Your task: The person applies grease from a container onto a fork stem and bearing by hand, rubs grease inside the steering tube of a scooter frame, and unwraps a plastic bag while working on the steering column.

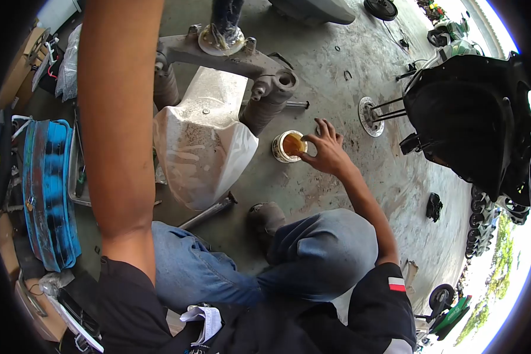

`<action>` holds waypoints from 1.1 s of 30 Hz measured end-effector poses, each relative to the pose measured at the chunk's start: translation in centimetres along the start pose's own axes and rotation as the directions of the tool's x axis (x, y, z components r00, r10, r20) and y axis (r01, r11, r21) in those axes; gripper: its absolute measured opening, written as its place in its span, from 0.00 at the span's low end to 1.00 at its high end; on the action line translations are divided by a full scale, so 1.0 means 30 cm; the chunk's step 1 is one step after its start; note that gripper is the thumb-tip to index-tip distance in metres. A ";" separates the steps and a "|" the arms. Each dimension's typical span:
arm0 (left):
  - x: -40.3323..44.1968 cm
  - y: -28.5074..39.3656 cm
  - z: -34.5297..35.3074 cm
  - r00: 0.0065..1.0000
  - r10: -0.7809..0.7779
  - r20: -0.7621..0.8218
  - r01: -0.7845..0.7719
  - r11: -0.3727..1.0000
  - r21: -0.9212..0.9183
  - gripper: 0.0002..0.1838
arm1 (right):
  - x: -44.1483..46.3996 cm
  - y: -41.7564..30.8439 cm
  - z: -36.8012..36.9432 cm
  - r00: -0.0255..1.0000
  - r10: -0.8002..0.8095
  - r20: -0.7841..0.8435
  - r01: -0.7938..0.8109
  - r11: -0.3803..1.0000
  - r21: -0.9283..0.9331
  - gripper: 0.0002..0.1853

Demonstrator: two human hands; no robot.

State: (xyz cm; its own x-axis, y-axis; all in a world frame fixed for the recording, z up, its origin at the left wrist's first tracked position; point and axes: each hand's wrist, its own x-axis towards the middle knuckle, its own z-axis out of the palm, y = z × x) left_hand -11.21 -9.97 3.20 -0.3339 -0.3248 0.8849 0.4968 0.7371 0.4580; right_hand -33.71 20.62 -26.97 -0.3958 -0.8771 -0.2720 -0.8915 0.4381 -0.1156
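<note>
My right hand (pixel 329 150) is at the right rim of a small round tub (pixel 278 151) on the floor. The fingers are spread, with the thumb and forefinger apart at the tub's edge; whether they touch it I cannot tell. Amber-brown grease (pixel 291 143) lies inside the tub. My left arm reaches up past the top edge, so the left hand is out of the picture. Beside that arm stands a motorcycle front end: a dirty white front fender (pixel 200 150) under a grey fork bracket (pixel 218 54). A greasy bearing race (pixel 220 42) sits around the stem on top.
A blue metal toolbox (pixel 53 194) stands at the left among boxes and parts. On the right are a brake disc (pixel 371 117) and large black bodywork (pixel 466 112). A metal bar (pixel 209 212) lies by my shoe (pixel 266 218). A wheel (pixel 381 8) lies farther off.
</note>
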 end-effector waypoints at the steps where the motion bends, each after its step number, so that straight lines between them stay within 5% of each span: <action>1: -0.003 -0.002 0.002 1.000 0.000 0.009 0.000 1.000 0.014 0.23 | -0.007 0.027 0.089 0.999 -0.033 0.022 0.034 0.999 -0.036 0.29; 8: 0.000 -0.015 0.034 0.999 -0.018 0.051 0.010 0.988 0.152 0.22 | 0.085 0.094 0.315 0.976 -0.171 0.136 0.167 0.985 0.041 0.29; 16: 0.010 0.008 0.075 0.996 -0.076 0.039 0.061 0.952 0.301 0.22 | 0.115 0.112 0.399 0.982 -0.182 0.058 0.178 0.982 0.067 0.18; 17: 0.012 0.014 0.080 0.996 -0.076 0.035 0.061 0.949 0.309 0.22 | 0.112 0.119 0.415 0.976 -0.215 -0.035 0.217 0.973 0.081 0.17; 24: 0.014 0.044 0.117 0.995 -0.093 0.031 0.077 0.934 0.350 0.21 | 0.120 0.153 0.428 0.974 -0.224 -0.018 0.225 0.966 0.130 0.25; 27: 0.012 0.057 0.124 0.995 -0.093 0.033 0.075 0.930 0.361 0.21 | 0.125 0.178 0.374 0.973 -0.231 0.018 0.217 0.935 0.279 0.34; 29: 0.015 0.054 0.133 0.995 -0.091 0.034 0.072 0.928 0.366 0.21 | 0.124 0.199 0.344 0.983 -0.184 -0.018 0.161 0.807 0.568 0.39; 33: 0.021 0.042 0.139 0.995 -0.082 0.053 0.058 0.931 0.360 0.21 | 0.089 0.224 0.245 0.994 -0.113 -0.008 0.091 0.754 0.651 0.36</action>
State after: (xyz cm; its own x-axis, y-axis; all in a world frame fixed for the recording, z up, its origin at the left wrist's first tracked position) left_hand -14.14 -6.79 3.98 -0.4155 -0.3526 0.8385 0.1549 0.8809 0.4472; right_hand -39.14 22.66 -35.49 -0.2941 -0.9226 -0.2497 -0.5644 0.3785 -0.7336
